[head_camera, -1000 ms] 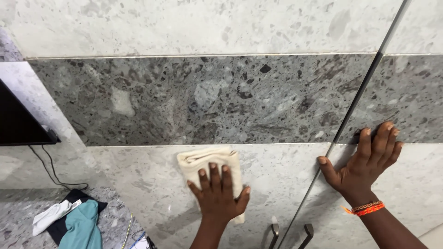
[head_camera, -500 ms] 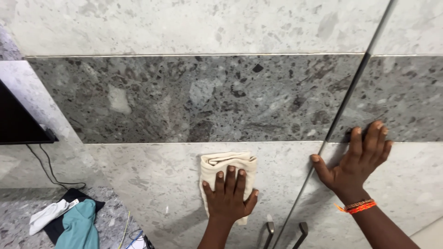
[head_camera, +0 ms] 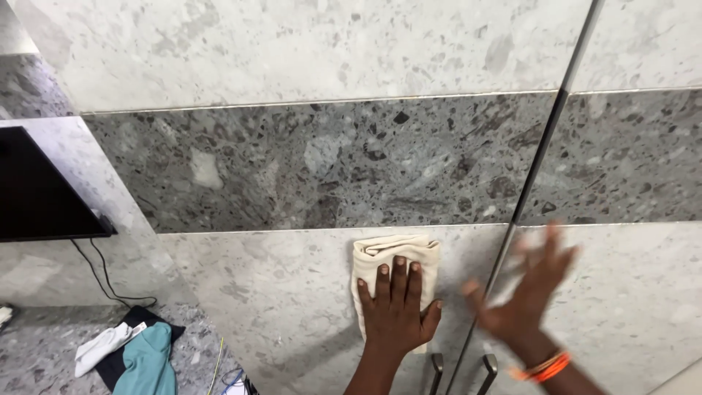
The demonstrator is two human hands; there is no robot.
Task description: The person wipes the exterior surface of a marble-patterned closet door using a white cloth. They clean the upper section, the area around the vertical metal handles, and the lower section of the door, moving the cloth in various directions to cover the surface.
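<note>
The cloth (head_camera: 395, 256) is cream-coloured, soft and folded into a rough upright rectangle, its top edge showing rolled folds. It lies flat against the pale speckled door (head_camera: 278, 292), just under the seam where the dark grey band begins. The left hand (head_camera: 398, 311) presses on it from 6 o'clock, palm flat, fingers spread and pointing to 12 o'clock, covering its lower half; only the upper part and side edges show. At 3 o'clock of the cloth, just beside it, runs the gap between the two doors.
</note>
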